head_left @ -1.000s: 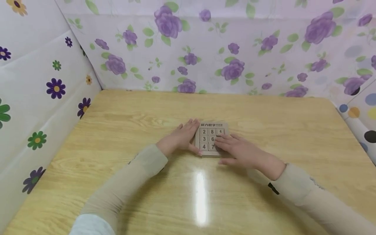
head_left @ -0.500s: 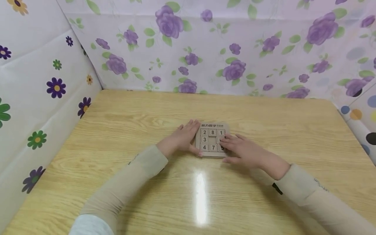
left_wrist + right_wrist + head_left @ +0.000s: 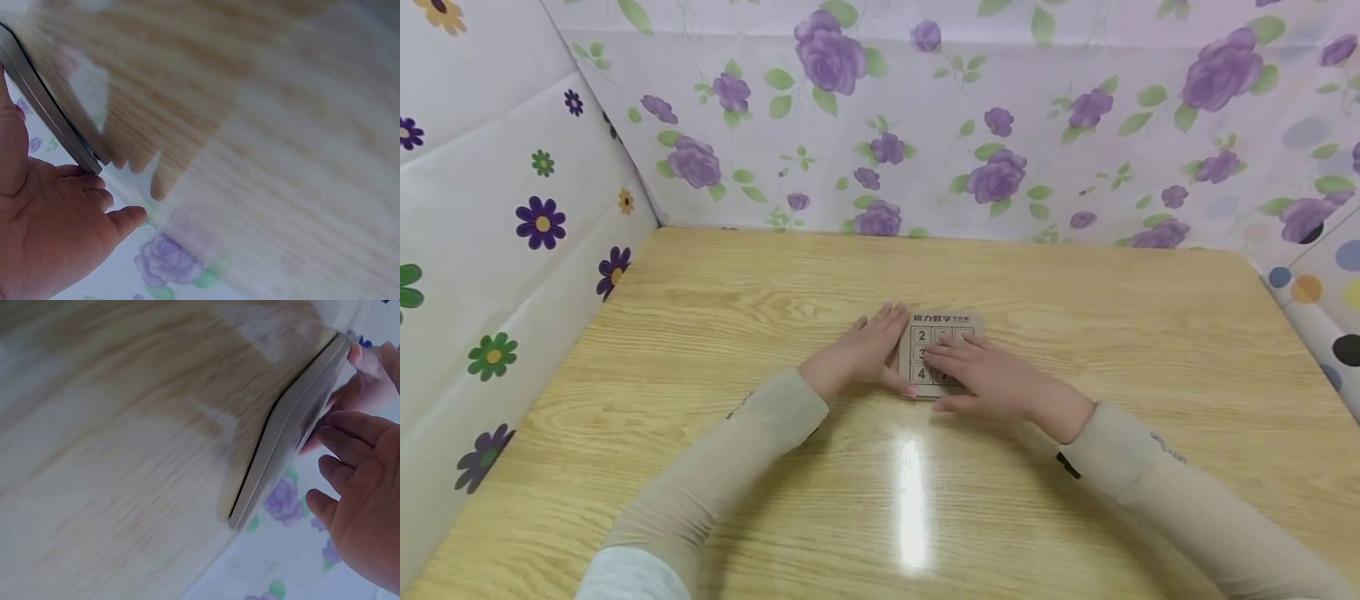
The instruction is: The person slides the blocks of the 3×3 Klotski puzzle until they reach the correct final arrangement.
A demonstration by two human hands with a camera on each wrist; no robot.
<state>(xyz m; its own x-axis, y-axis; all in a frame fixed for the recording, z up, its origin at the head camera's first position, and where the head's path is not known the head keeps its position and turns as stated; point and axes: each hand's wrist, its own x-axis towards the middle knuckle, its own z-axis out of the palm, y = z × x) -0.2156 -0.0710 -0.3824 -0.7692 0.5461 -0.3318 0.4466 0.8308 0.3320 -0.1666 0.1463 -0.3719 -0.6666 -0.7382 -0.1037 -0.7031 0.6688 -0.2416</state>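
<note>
A number slide puzzle (image 3: pixel 922 336), a flat square board with numbered tiles and a line of printed characters along its top, lies on the table. My left hand (image 3: pixel 867 348) rests against its left side, with the thumb at the near left corner. In the left wrist view the puzzle's edge (image 3: pixel 47 100) meets the fingers of that hand. My right hand (image 3: pixel 992 375) reaches over the board from the right, its extended fingers on the middle tiles and hiding several of them. The 2, 3 and 4 tiles show on the left. In the right wrist view those fingers (image 3: pixel 350 447) are over the board's face.
The wood-grain table (image 3: pixel 760 292) has a glossy surface with a bright light reflection (image 3: pixel 912 508) in front of the puzzle. A cloth with purple flowers (image 3: pixel 880 150) hangs behind it. Flowered cloth (image 3: pixel 490 275) stands at the left, and dotted cloth (image 3: pixel 1318 292) at the right.
My right hand has drawn back rightward, showing the centre slot vacant and a tile under its fingers at the right, then moved left over the middle. The left hand and board have stayed put.
</note>
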